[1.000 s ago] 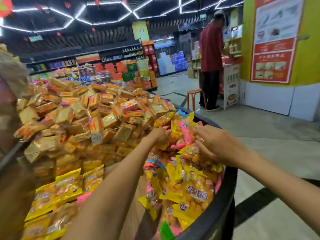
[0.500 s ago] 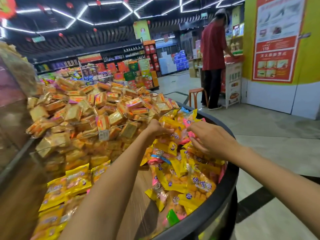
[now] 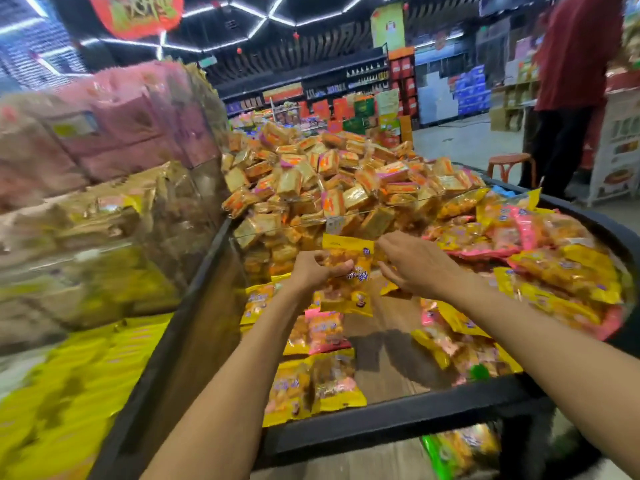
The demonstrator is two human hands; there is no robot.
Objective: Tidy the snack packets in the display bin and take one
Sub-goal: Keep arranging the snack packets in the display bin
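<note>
The left hand point(image 3: 313, 270) has its fingers curled around a yellow snack packet point(image 3: 349, 259), gripping it by its lower left part and holding it up above the wooden floor of the display bin point(image 3: 398, 415). The packet stands roughly upright, its flat top edge above the knuckles. The right hand point(image 3: 417, 265) is just to the right of the packet, fingers bent toward its right edge; whether they actually pinch it or only touch it cannot be told, since the fingertips are hidden behind the hand.

Below the held packet, more yellow and pink packets point(image 3: 323, 332) lie scattered on the bin floor, some against the near black rim. To the right of the packet a larger heap of yellow and pink bags point(image 3: 540, 258) fills that side of the bin. Behind the packet, a clear divider point(image 3: 349, 216) holds back a tall mound of orange and gold wrapped blocks point(image 3: 332, 181). Left of the packet, beyond the bin's black edge, a blurred neighbouring section holds pink and yellow goods point(image 3: 104, 168). Far right, behind the heaps, a person in a red shirt point(image 3: 575, 64) stands near a small stool point(image 3: 510, 164).
</note>
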